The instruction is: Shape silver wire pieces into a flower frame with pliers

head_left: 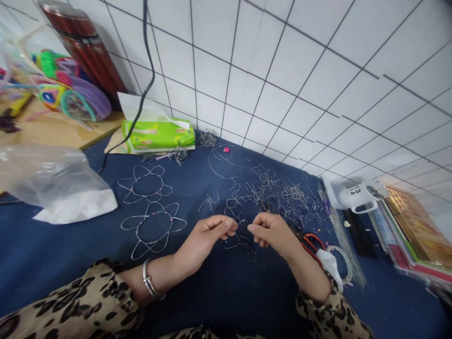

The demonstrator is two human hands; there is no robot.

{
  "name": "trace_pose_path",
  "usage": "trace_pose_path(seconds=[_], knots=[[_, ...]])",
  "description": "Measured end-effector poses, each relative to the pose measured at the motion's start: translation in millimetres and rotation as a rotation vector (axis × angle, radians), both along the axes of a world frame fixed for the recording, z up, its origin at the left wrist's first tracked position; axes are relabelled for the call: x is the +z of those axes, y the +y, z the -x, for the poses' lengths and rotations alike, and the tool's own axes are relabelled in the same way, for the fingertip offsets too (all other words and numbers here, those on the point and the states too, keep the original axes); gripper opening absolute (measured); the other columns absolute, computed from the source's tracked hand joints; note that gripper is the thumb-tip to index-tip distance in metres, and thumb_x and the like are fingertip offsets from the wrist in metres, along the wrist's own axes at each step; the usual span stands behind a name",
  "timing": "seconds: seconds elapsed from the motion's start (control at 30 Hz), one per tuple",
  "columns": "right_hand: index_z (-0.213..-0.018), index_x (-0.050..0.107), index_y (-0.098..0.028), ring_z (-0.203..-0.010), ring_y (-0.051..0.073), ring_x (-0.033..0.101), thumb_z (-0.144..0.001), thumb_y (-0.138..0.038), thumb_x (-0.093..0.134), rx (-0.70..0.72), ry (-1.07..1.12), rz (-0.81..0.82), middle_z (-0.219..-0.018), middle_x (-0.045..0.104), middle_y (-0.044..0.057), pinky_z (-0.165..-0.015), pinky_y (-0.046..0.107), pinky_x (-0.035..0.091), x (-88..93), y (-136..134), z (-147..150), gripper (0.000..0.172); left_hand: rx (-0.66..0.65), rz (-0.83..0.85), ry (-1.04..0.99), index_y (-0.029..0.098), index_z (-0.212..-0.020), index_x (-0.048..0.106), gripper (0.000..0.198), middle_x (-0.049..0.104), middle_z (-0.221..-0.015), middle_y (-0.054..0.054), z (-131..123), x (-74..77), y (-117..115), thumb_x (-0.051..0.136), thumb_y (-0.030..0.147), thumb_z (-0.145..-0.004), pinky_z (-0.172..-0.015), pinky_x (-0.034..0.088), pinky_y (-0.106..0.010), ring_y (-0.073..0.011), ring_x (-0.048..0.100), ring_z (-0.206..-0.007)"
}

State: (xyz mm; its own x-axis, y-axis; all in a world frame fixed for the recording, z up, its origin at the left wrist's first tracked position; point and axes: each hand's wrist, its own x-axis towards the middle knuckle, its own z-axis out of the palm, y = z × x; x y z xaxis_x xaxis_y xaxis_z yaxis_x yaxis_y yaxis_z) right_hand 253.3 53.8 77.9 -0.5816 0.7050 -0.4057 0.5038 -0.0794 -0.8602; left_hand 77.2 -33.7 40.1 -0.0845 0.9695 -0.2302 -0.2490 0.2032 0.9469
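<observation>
Presently, lower centre: left hand (206,235) and right hand (273,230) hold a thin bent silver wire (241,221), fingertips clamped on it. Bending appears underway; the next bend needs a firm pinch.

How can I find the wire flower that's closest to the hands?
Look at the big blue cloth, then find the left hand. Just left of it lies the wire flower with tiny pink beads. Another flower lies farther back toward the green tissue pack; yours is the nearer one.
</observation>
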Motion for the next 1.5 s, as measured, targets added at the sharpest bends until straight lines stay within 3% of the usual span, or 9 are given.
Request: trace_pose_path(seconds=[0.23,0.47,0.6,0.7,0.9,1.13,1.23,1.37,1.5], knots=[[-0.073,0.047,-0.017,-0.039,0.004,0.043,-0.076,-0.041,0.058,-0.165,0.415,0.423,-0.066,0.062,0.000,-0.035,0.015,0.026,-16.1,-12.5,12.8,0.027,-0.117,-0.079,0.099,0.020,-0.091,0.068,0.023,0.067,-0.093,-0.004,-3.5,8.4,-3.6,0.051,0.034,-0.082,-0.085,0.042,-0.031,-0.0192,0.058,-0.090],[-0.070,0.049,-0.017,-0.038,0.002,0.036,-0.073,-0.039,0.062,-0.301,0.427,0.280,-0.054,0.052,-0.006,-0.036,0.016,0.023,-25.7,-22.4,16.5,0.026,-0.208,-0.094,0.273,0.021,-0.085,0.067,0.022,0.065,-0.086,-0.003,-4.3,1.8,-4.2,0.050,0.035,-0.083,-0.080,0.041,-0.029,-0.0181,0.057,-0.084],[-0.073,0.052,-0.017,-0.039,0.003,0.039,-0.071,-0.042,0.063,-0.279,0.400,0.297,-0.053,0.051,-0.006,-0.037,0.016,0.026,-29.2,-22.9,17.7,0.027,-0.263,-0.075,0.289,0.022,-0.085,0.067,0.018,0.064,-0.082,-0.003,-5.4,-1.8,-3.0,0.054,0.034,-0.080,-0.075,0.041,-0.027,-0.0175,0.056,-0.079],[-0.081,0.056,-0.016,-0.042,0.004,0.042,-0.074,-0.044,0.059,-0.201,0.382,0.279,-0.060,0.055,-0.004,-0.039,0.016,0.029,-26.1,-15.3,13.2,0.028,-0.194,-0.025,0.197,0.021,-0.087,0.066,0.019,0.064,-0.080,-0.003,-4.5,-1.8,-1.5,0.054,0.035,-0.081,-0.073,0.042,-0.027,-0.0164,0.055,-0.076],[-0.086,0.059,-0.018,-0.054,0.006,0.049,-0.079,-0.038,0.053,-0.149,0.176,-0.142,-0.070,0.058,-0.002,-0.048,0.018,0.036,-17.8,10.2,-7.5,0.022,0.146,-0.002,0.022,0.018,-0.091,0.065,0.024,0.064,-0.076,-0.004,3.8,1.5,3.9,0.056,0.036,-0.079,-0.067,0.042,-0.025,-0.0138,0.054,-0.069],[-0.089,0.062,-0.021,-0.081,0.012,0.053,-0.081,-0.019,0.051,0.631,-0.152,-0.745,-0.084,0.060,0.001,-0.073,0.025,0.039,-12.2,5.2,-12.3,0.014,0.206,0.002,-0.107,0.017,-0.089,0.065,0.023,0.062,-0.075,-0.003,9.0,-1.2,6.4,0.055,0.035,-0.081,-0.067,0.042,-0.025,-0.0113,0.053,-0.067],[-0.088,0.061,-0.018,-0.083,0.016,0.050,-0.084,-0.018,0.047,0.824,-0.308,-0.981,-0.083,0.057,0.005,-0.071,0.028,0.038,-9.3,-7.1,-6.8,0.014,0.210,0.009,-0.114,0.016,-0.088,0.065,0.022,0.062,-0.075,-0.003,8.5,-3.9,6.7,0.056,0.035,-0.081,-0.066,0.042,-0.025,-0.0114,0.053,-0.066],[-0.077,0.058,-0.015,-0.076,0.018,0.046,-0.086,-0.015,0.041,0.892,-0.412,-1.172,-0.076,0.054,0.006,-0.067,0.031,0.035,-11.3,-18.5,1.1,0.018,0.202,0.008,-0.121,0.016,-0.088,0.065,0.022,0.062,-0.075,-0.003,8.3,-5.8,7.2,0.056,0.034,-0.081,-0.066,0.042,-0.025,-0.0113,0.053,-0.067],[-0.076,0.057,-0.015,-0.077,0.017,0.046,-0.083,-0.017,0.045,0.800,-0.336,-1.122,-0.077,0.054,0.006,-0.069,0.031,0.036,-20.1,-11.8,2.5,0.014,0.197,0.008,-0.114,0.016,-0.090,0.065,0.022,0.061,-0.076,-0.003,9.4,-5.7,7.6,0.055,0.034,-0.081,-0.065,0.041,-0.024,-0.0109,0.052,-0.066]])
